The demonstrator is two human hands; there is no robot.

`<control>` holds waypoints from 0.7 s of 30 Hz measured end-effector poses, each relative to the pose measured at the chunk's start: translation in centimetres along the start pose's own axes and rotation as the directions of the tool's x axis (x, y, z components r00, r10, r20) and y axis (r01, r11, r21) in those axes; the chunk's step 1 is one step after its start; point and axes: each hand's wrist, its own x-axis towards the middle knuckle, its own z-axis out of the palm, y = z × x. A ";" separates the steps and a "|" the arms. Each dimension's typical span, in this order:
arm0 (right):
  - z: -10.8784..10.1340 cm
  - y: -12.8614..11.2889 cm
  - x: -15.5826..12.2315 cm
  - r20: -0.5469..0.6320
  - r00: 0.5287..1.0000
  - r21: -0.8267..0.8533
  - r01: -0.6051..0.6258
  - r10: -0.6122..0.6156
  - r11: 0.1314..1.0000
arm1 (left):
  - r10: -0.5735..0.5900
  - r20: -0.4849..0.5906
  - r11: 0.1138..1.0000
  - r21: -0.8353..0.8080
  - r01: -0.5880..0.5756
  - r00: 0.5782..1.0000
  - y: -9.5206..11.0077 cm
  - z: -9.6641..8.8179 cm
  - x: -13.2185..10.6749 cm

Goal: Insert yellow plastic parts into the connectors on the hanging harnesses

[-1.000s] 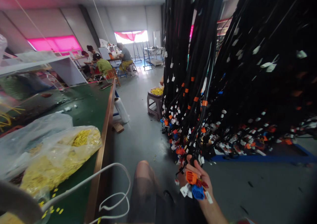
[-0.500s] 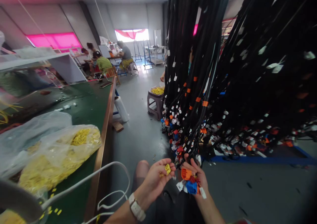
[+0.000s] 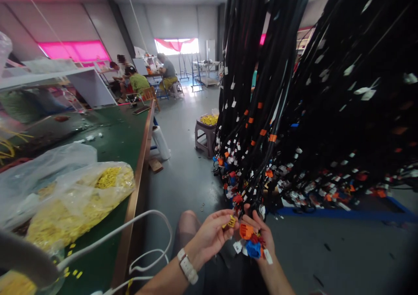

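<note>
My right hand point(image 3: 261, 243) is closed around a cluster of connectors at the end of a hanging black cable: an orange connector point(image 3: 245, 230) on top, a blue one point(image 3: 253, 249) below, white tags beside them. My left hand point(image 3: 210, 236), with a white watch on the wrist, pinches a small yellow clip point(image 3: 231, 221) right next to the orange connector. Above both hands hangs a dense bundle of black wire harnesses point(image 3: 261, 103) with orange bands and coloured plugs.
A green workbench point(image 3: 120, 142) on my left carries clear bags of yellow clips point(image 3: 78, 199) and a white cable point(image 3: 143, 225). A stool with yellow parts point(image 3: 205, 129) stands on the grey floor ahead. Several people sit working at the far end point(image 3: 137, 82).
My left hand came into view with the yellow clip and has moved right, up to the orange connector. My right hand has stayed closed on the connector cluster.
</note>
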 end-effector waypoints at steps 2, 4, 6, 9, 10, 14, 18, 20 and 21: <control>0.1 0.0 -0.2 0.001 1.000 0.035 -0.005 0.005 0.999 | -0.005 0.004 1.000 0.017 0.005 1.000 -0.1 -0.6 0.0; 0.2 0.1 -0.3 0.008 1.000 0.051 -0.011 0.011 0.999 | 0.005 0.008 1.000 0.022 -0.005 1.000 -0.2 -1.1 0.0; 0.2 0.1 -0.3 0.016 1.000 0.035 -0.019 0.018 0.999 | 0.015 0.003 1.000 0.024 -0.015 1.000 -0.2 -1.3 -0.1; 0.2 0.1 -0.4 0.041 0.999 -0.007 -0.016 0.016 1.000 | 0.034 0.026 0.999 0.038 -0.035 0.999 -0.2 -1.2 -0.3; 0.2 0.1 -0.5 0.054 0.998 -0.005 -0.015 0.015 1.000 | 0.039 0.046 0.998 0.045 -0.041 0.998 -0.3 -1.1 -0.4; 0.4 0.1 -1.0 0.081 0.997 0.039 -0.020 0.017 0.999 | 0.038 0.127 0.996 0.075 -0.048 0.991 -0.5 -0.7 -0.8; 0.8 0.1 -1.5 0.062 0.998 0.038 0.011 -0.014 0.999 | 0.041 0.177 0.989 0.135 -0.066 0.983 -1.0 -0.6 -1.1; 1.0 0.1 -1.7 0.050 0.999 0.038 0.015 -0.017 0.999 | 0.042 0.185 0.983 0.167 -0.073 0.982 -1.1 -0.7 -1.2; 1.2 0.1 -1.8 0.043 0.999 0.034 0.013 -0.015 0.999 | 0.040 0.188 0.981 0.181 -0.075 0.981 -1.2 -0.7 -1.2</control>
